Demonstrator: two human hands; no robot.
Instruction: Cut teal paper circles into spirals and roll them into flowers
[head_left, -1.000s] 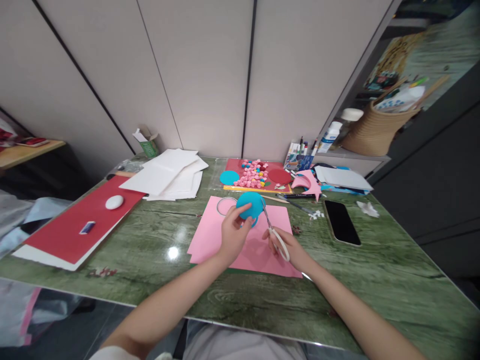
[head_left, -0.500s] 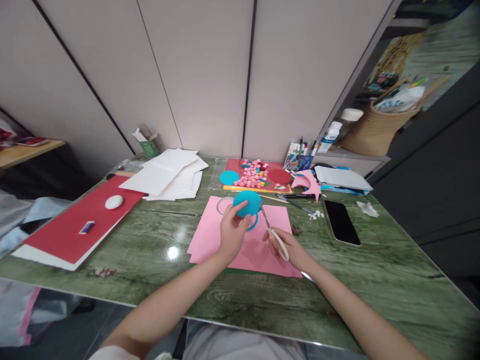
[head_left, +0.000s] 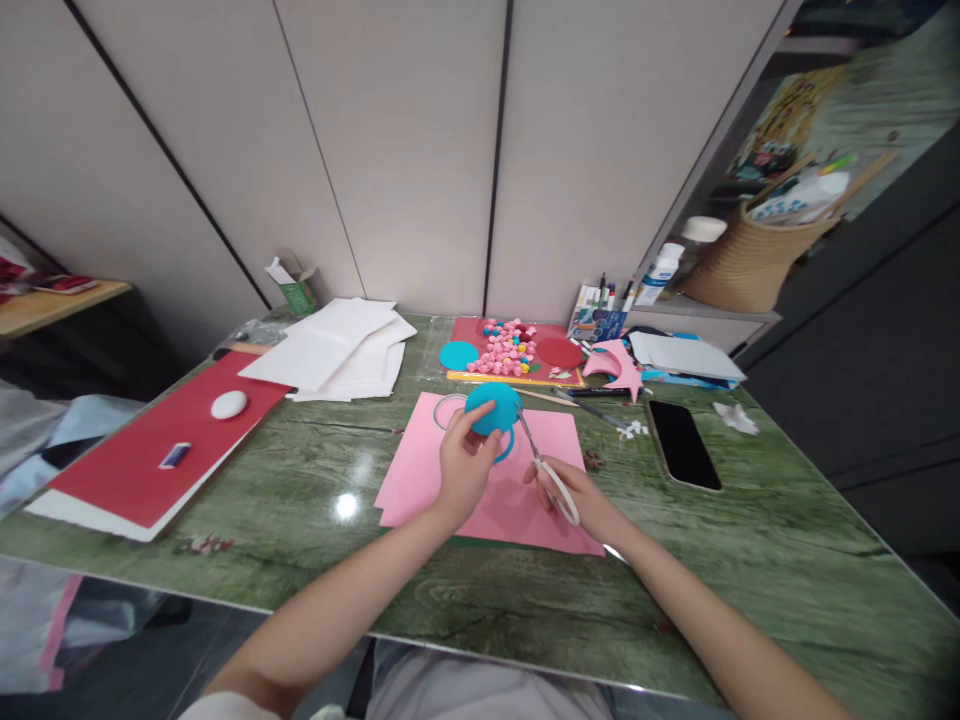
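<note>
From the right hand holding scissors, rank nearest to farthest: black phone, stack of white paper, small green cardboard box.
1. Black phone, just right of the right hand.
2. Stack of white paper, back left.
3. Small green cardboard box, behind that stack.

Craft room, paper sheets point(head_left: 341, 350), markers point(head_left: 604, 297), green table point(head_left: 750, 540)

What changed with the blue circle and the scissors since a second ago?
The left hand shifted the blue circle a little to the left. The scissors in the right hand slid left with it, and the blue strip curling under the circle has grown longer. Both hands kept their hold; the pink sheet and the phone stayed put.
</note>
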